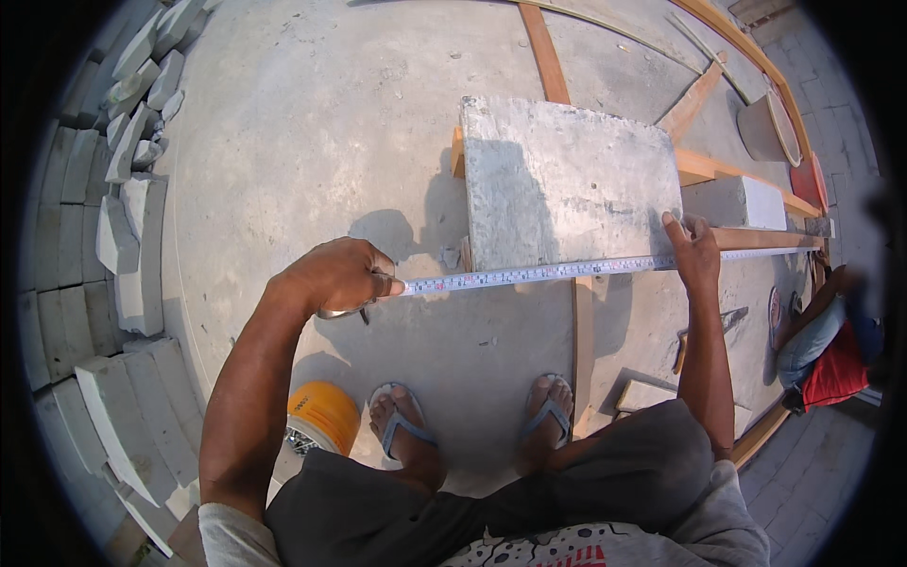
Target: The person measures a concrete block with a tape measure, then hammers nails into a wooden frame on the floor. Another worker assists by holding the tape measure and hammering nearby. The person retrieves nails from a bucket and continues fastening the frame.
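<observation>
My left hand (342, 276) is closed around the case end of a tape measure; the case is mostly hidden under the fingers. From it the white blade (515, 276) stretches right along the near edge of a grey, cement-stained board (576, 184). My right hand (697, 248) closes over the blade at the board's near right corner, its thumb up by the board's edge. Past that hand, the blade continues beside a wooden beam (756, 238) to the far right. The board lies raised on wooden pieces.
Grey blocks (142, 255) are stacked along the left. A yellow bucket (324, 416) holding small metal pieces stands near my left foot. At right are a pale block (761, 203), a bucket (767, 128), timber strips (543, 52), and another person (817, 345) low down.
</observation>
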